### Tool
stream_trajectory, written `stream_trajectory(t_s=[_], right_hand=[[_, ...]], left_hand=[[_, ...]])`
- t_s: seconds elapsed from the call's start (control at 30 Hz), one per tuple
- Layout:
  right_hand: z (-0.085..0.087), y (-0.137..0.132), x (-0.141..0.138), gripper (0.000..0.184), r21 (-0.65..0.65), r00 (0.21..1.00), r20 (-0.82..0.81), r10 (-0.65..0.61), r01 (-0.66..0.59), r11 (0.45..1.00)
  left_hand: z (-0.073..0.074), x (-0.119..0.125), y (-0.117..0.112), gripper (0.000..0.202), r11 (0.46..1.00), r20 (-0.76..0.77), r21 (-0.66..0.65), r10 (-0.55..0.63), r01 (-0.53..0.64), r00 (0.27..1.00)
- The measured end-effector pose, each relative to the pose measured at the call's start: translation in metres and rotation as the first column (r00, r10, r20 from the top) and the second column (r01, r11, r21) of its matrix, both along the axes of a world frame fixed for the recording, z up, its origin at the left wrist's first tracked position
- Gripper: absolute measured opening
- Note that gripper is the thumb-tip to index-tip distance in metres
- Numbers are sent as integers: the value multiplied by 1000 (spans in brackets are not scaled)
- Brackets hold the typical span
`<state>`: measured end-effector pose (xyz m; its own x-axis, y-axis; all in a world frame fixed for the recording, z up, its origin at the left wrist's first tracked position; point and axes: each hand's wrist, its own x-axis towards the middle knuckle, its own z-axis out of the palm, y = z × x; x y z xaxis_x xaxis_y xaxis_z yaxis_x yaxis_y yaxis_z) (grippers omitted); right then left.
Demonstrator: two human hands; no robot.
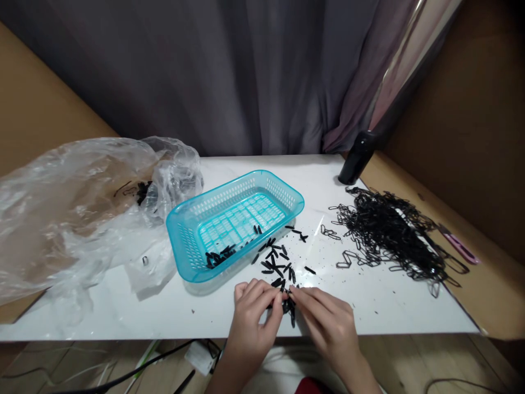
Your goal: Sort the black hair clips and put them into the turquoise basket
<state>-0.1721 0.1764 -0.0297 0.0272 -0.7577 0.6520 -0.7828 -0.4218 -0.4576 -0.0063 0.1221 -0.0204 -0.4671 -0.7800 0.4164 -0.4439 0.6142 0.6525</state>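
Note:
Near the front edge of the white table, my left hand [257,306] and my right hand [326,317] meet with fingertips pinched together. Between them is a small black piece [286,293], partly hidden by the fingers; its exact kind cannot be made out. Under and just beyond my fingertips lie many short black slender pieces [278,265], scattered toward the basket. The turquoise plastic basket [238,273] stands behind my left hand, with more such black pieces [219,256] along its near inner side. To the right spreads a tangled heap of thin black loops [385,230].
A crumpled clear plastic bag [82,219] covers the left side, with some black bits inside. A black bottle-like cylinder [356,158] stands at the back right. A pink-handled tool [461,246] lies by the right cardboard wall [463,109]. Cables [135,372] run below the table.

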Motion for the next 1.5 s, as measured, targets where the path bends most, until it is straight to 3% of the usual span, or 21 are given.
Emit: stream_trajectory(t_s=[0.4,1.03,1.5], right_hand=[[4,-3,1,28,4,996,90,12,-12,1000],[3,-1,-1,27,39,999,31,23,-24,999],[3,-2,-2,28,36,998,-2,56,-55,998]], left_hand=[[0,1,1,23,999,-50,53,11,-9,999],[-2,2,1,26,995,-34,85,49,-46,998],[-1,4,2,26,993,-37,121,12,-7,999]])
